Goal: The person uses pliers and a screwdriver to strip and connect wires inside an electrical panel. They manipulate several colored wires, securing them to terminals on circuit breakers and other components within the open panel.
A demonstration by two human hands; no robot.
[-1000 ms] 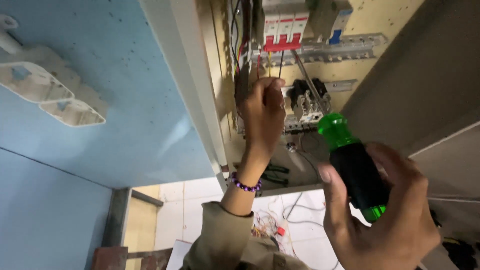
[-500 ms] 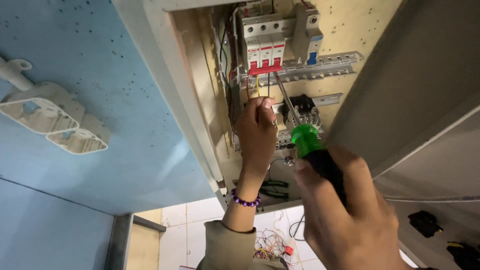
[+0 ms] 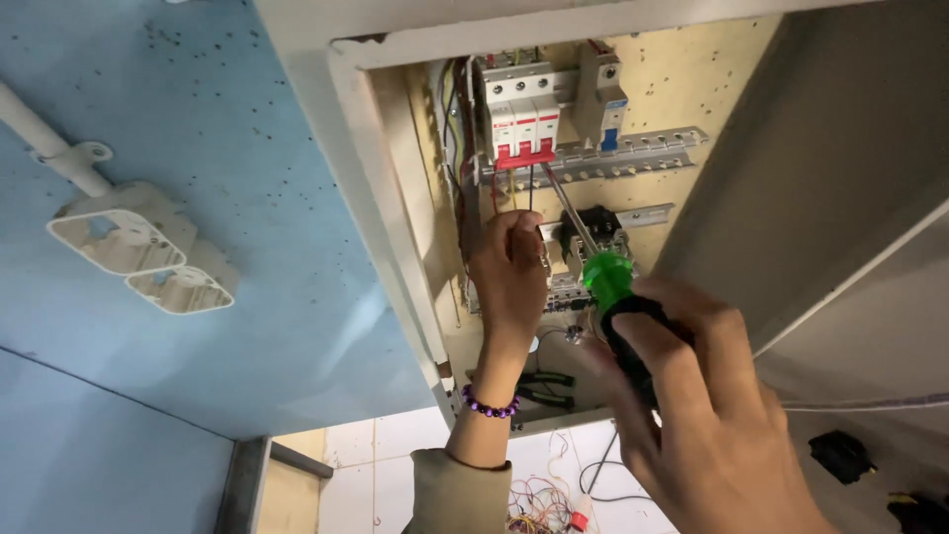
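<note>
Rising toward eleven o'clock, the screwdriver sets its thin steel shaft under the red-and-white breaker, its glossy green-and-black handle wrapped tight in the right hand. At nine o'clock from it, the left hand, beaded bracelet at the wrist, pinches thin wires against the pale wooden backboard.

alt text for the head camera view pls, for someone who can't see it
A person's right hand holds a green and black screwdriver with its tip up at a red and white circuit breaker in an open wall-mounted electrical cabinet. The left hand, a purple bead bracelet on its wrist, holds wires just below the breaker. Two empty white socket boxes sit on the blue wall to the left.
</note>
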